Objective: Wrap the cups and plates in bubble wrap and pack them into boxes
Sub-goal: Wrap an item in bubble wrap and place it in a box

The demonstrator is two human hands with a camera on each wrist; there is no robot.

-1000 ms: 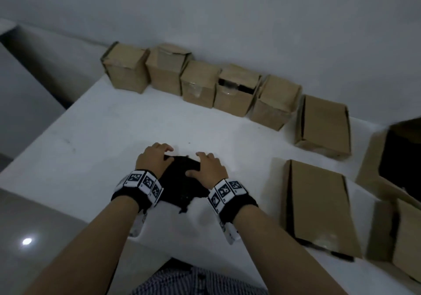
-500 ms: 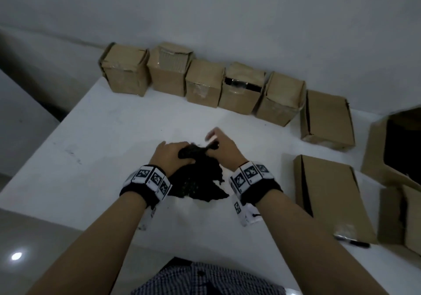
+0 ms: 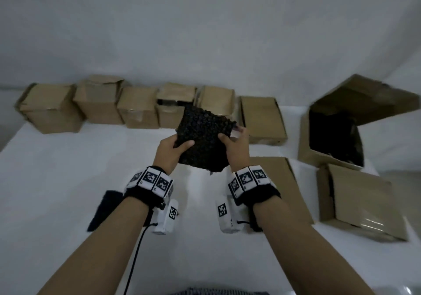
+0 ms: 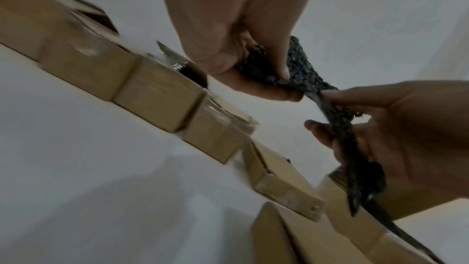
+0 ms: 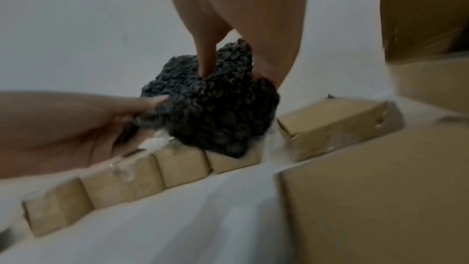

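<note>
A sheet of black bubble wrap [image 3: 202,138] hangs spread in the air above the white table [image 3: 68,169], held up between both hands. My left hand [image 3: 174,145] pinches its left edge between thumb and fingers. My right hand [image 3: 232,139] grips its right edge. In the left wrist view the black bubble wrap [image 4: 299,71] runs as a thin strip from my left hand [image 4: 256,79] to my right hand [image 4: 355,127]. The right wrist view shows the black bubble wrap [image 5: 218,111] bunched under my right hand [image 5: 228,63]. No cup or plate is visible.
A row of several small brown cardboard boxes [image 3: 136,107] lines the wall at the table's back. Flat boxes [image 3: 262,119] lie to the right. A large open box [image 3: 337,133] with dark contents stands at the far right. A dark object [image 3: 102,210] lies by my left forearm.
The bubble wrap lay crumpled on the table under both hands; it has been lifted off the table and spread open between them, higher and farther from me.
</note>
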